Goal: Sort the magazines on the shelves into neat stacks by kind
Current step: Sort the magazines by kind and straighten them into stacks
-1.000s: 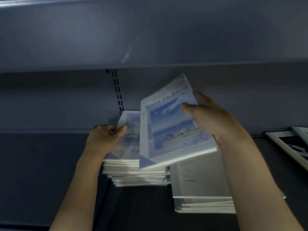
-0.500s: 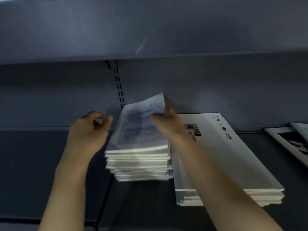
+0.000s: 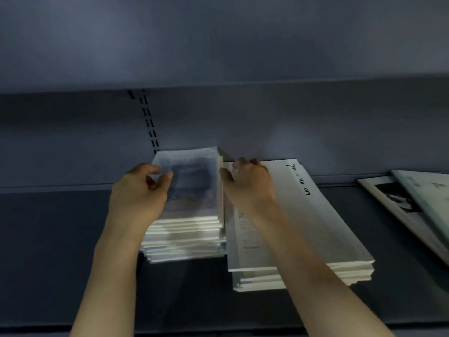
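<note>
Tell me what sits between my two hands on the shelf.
In the head view, the tall stack of blue-covered magazines sits between the left hand and the right hand, each at one side of it.

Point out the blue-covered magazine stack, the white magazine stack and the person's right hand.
blue-covered magazine stack (image 3: 194, 188): head view, top cover.
white magazine stack (image 3: 323, 229): head view, bare top cover.
right hand (image 3: 247, 181): head view, back of hand.

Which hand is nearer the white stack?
Right. The right hand is over the white stack's far left corner, beside the blue stack. The left hand is on the blue stack's far side, away from it.
</note>
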`<state>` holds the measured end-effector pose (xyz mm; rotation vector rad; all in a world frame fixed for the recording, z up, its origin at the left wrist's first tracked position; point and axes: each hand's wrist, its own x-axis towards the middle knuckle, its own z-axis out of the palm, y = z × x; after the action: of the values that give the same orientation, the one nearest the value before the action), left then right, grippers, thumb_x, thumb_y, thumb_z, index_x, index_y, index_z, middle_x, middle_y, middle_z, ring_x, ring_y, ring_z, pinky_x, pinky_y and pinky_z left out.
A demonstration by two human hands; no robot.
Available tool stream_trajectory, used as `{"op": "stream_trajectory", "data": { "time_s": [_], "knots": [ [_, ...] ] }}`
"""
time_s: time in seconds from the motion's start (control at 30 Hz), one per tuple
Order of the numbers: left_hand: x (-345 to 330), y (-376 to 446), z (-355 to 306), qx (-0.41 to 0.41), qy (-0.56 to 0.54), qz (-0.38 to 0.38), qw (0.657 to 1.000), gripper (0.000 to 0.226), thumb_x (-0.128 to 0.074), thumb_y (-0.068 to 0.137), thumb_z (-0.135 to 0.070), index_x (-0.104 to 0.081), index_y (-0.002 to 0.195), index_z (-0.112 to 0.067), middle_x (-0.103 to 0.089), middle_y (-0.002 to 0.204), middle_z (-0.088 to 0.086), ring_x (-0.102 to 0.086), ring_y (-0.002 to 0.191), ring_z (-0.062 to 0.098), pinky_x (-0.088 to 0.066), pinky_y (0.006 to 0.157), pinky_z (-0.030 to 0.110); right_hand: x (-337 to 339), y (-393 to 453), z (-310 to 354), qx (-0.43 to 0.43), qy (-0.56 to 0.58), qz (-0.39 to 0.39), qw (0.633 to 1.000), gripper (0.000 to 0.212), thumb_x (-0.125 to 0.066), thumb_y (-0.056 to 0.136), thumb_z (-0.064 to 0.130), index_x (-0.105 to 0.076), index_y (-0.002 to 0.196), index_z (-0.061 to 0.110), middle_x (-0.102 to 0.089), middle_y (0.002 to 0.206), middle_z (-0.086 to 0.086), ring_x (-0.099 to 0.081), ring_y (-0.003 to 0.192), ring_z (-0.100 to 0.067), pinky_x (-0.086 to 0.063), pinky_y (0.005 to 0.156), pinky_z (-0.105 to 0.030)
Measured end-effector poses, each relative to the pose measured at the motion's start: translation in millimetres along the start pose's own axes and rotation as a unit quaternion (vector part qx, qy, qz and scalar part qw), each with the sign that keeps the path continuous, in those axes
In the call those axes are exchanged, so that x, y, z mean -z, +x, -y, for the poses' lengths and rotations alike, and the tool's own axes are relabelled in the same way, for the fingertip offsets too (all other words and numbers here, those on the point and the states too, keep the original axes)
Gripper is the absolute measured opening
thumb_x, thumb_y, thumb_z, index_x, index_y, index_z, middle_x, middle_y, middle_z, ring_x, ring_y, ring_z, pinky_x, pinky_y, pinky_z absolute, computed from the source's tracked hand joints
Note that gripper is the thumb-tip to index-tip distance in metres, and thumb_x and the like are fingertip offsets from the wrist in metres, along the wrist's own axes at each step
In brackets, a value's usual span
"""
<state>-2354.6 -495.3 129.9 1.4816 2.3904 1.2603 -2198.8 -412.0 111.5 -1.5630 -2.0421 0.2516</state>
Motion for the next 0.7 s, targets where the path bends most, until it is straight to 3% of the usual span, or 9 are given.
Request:
{"op": "stream_trajectory", "data": {
  "time_s": [0.13, 0.27, 0.33, 0.4, 0.53, 0.63, 0.7],
  "knots": [
    [-24.5, -17.6, -39.2, -0.052, 0.006, 0.025, 0.998, 0.032, -0.052, 0.09, -0.039, -0.061, 0.112, -0.018, -0.055, 0.08, -0.006, -0.051, 0.08, 0.012, -0.036, 0.074, 0.024, 26.5, -17.9, -43.9, 0.0, 0.029, -0.023, 0.999, 0.035, -0.044, 0.095, 0.037, -0.06, 0.115, 0.012, -0.06, 0.112, -0.01, -0.056, 0.105, -0.027, -0.046, 0.088, -0.033],
    [-52.5, -41.8, -87.8, -0.111, 0.012, 0.07, 0.991, 0.027, -0.052, 0.09, -0.042, -0.06, 0.106, -0.022, -0.056, 0.083, -0.01, -0.048, 0.072, 0.004, -0.035, 0.061, 0.017, 58.9, -32.7, -102.2, -0.022, -0.002, -0.036, 0.999, 0.038, -0.044, 0.095, 0.042, -0.064, 0.109, 0.013, -0.068, 0.102, -0.006, -0.06, 0.1, -0.028, -0.042, 0.074, -0.029],
    [-65.1, -54.5, -110.7, -0.131, -0.005, 0.102, 0.986, 0.024, -0.054, 0.088, -0.043, -0.063, 0.099, -0.023, -0.061, 0.082, -0.009, -0.051, 0.071, 0.007, -0.037, 0.061, 0.018, 75.4, -38.9, -132.3, -0.037, -0.006, -0.044, 0.998, 0.034, -0.047, 0.094, 0.04, -0.063, 0.083, 0.012, -0.065, 0.08, -0.005, -0.062, 0.089, -0.031, -0.036, 0.062, -0.028],
    [-82.9, -68.3, -135.6, -0.142, -0.022, 0.127, 0.981, 0.025, -0.055, 0.086, -0.042, -0.065, 0.096, -0.022, -0.062, 0.079, -0.008, -0.056, 0.071, 0.011, -0.041, 0.065, 0.023, 96.4, -45.0, -164.1, -0.046, -0.008, -0.046, 0.998, 0.037, -0.048, 0.094, 0.037, -0.05, 0.064, 0.016, -0.055, 0.062, -0.001, -0.062, 0.082, -0.03, -0.031, 0.056, -0.028],
    [-129.4, -96.5, -182.1, -0.153, -0.017, 0.151, 0.977, 0.025, -0.054, 0.088, -0.043, -0.064, 0.099, -0.023, -0.058, 0.077, -0.011, -0.052, 0.069, 0.006, -0.038, 0.062, 0.021, 133.2, -52.4, -231.3, -0.062, -0.01, -0.052, 0.997, 0.03, -0.048, 0.094, 0.038, -0.061, 0.082, 0.014, -0.067, 0.089, -0.008, -0.06, 0.093, -0.029, -0.03, 0.065, -0.025],
    [-167.2, -121.0, -213.7, -0.15, -0.027, 0.186, 0.971, 0.027, -0.052, 0.089, -0.043, -0.063, 0.104, -0.023, -0.059, 0.081, -0.013, -0.054, 0.074, 0.002, -0.037, 0.061, 0.012, 152.4, -57.5, -280.5, -0.073, -0.009, -0.033, 0.997, 0.029, -0.05, 0.093, 0.038, -0.066, 0.094, 0.014, -0.066, 0.09, -0.007, -0.061, 0.095, -0.027, -0.033, 0.068, -0.025],
    [-192.2, -138.4, -236.0, -0.137, -0.027, 0.201, 0.97, 0.028, -0.052, 0.09, -0.043, -0.063, 0.104, -0.022, -0.06, 0.085, -0.012, -0.056, 0.082, 0.006, -0.041, 0.068, 0.017, 166.0, -61.6, -312.7, -0.079, 0.0, -0.021, 0.997, 0.031, -0.05, 0.094, 0.037, -0.066, 0.104, 0.014, -0.069, 0.099, -0.006, -0.061, 0.096, -0.025, -0.038, 0.07, -0.026]
  ]
}}
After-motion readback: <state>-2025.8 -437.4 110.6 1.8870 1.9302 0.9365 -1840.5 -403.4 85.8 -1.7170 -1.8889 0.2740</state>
